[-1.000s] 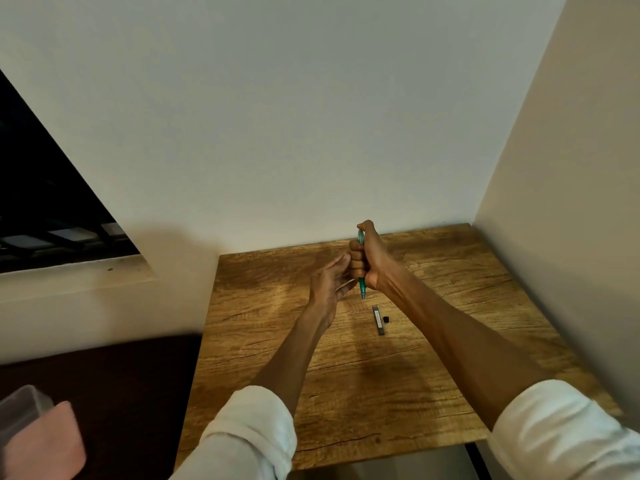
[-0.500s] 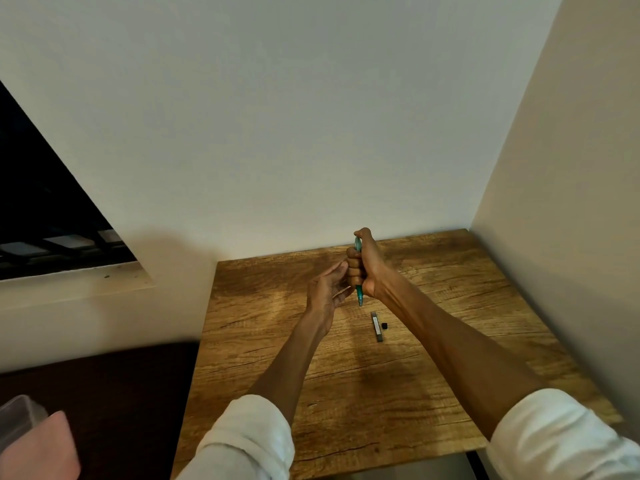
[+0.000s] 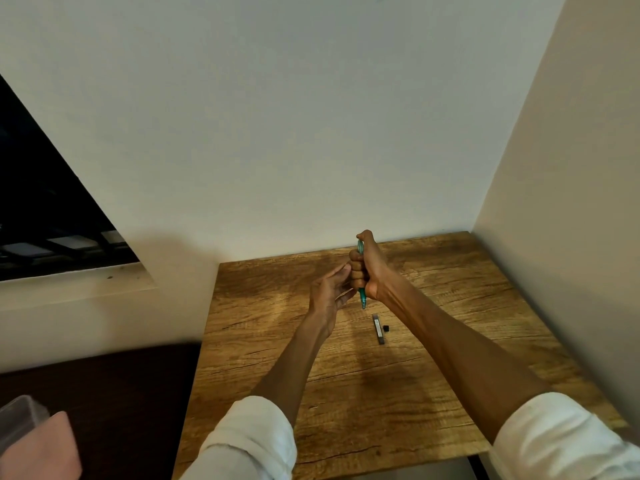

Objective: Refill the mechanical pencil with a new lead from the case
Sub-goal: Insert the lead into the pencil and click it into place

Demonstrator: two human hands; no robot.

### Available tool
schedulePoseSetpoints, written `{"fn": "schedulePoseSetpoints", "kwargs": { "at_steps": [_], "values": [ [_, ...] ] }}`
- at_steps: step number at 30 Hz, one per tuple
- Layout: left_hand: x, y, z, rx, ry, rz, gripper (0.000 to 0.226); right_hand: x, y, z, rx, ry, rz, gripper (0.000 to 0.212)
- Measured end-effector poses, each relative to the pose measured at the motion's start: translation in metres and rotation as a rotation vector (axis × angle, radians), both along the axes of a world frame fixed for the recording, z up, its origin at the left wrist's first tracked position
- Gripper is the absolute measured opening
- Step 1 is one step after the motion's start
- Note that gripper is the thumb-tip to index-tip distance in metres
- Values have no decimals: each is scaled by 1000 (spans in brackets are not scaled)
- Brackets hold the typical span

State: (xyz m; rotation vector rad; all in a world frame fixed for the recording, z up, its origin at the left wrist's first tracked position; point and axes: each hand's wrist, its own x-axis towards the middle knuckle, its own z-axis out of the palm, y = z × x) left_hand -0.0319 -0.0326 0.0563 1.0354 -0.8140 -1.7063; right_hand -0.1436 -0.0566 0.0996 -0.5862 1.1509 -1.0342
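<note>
A person's two forearms in rolled white sleeves reach forward over a wooden table set in the corner of a pale-walled room. The right hand is closed in a fist around a green mechanical pencil, held nearly upright above the table, with the thumb pressed down on its top end and the tip pointing down out of the bottom of the fist. The left hand is just beside it, to the left, with its fingers loosely curved and reaching towards the pencil's lower barrel; whether they pinch a lead is too small to tell. The lead case, a slim dark stick, lies flat on the table below the pencil tip and nearer the person, its long axis running roughly away from them. A tiny black cap rests just beside it on the right. The case lies closer to the right hand, but that hand is occupied, so the freer left hand would probably have to reach it
</note>
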Motion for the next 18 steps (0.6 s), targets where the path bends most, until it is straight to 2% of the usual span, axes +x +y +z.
{"fn": "schedulePoseSetpoints", "kwargs": {
  "at_steps": [18],
  "values": [
    [0,1,1,-6,-4,15,13,1,-3,-4,3,-49,-11,51]
  ]
}}
